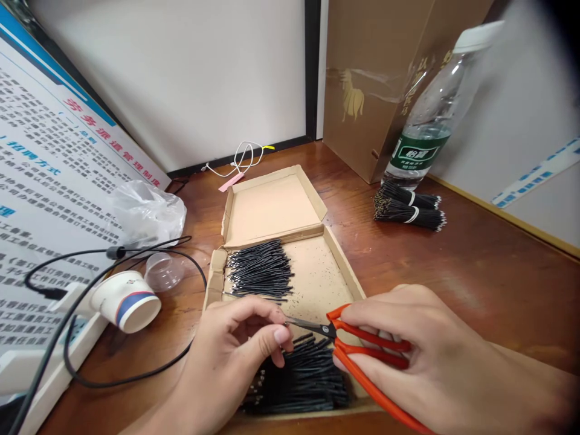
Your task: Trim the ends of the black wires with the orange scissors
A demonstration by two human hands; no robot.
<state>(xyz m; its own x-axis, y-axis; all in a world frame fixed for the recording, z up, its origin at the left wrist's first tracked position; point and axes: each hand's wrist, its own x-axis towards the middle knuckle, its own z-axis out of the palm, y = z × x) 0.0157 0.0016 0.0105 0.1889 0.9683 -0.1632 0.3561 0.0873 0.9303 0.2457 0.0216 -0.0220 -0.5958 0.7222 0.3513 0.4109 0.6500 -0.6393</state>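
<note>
My left hand (231, 356) is closed in a pinch of thumb and forefinger. Between the fingertips only a small dark end shows, apparently of a black wire (286, 324). My right hand (430, 344) grips scissors (327, 330) with red-orange handles, their blades pointing left at my left fingertips. How far apart the blades are, I cannot tell. Under both hands lies an open shallow cardboard box (342, 260). One pile of short black wires (260, 269) with silvery ends rests at its left inside; another pile of wires (312, 374) lies at the near side, partly covered by my left hand.
At the right stand a water bottle (419, 145) and tied wire bundles (408, 211), before a brown carton (367, 84). On the left are a paper cup (131, 302), a clear plastic cup (164, 272), a plastic bag (149, 214) and a looping black cable (149, 382). A white cord (240, 160) lies behind.
</note>
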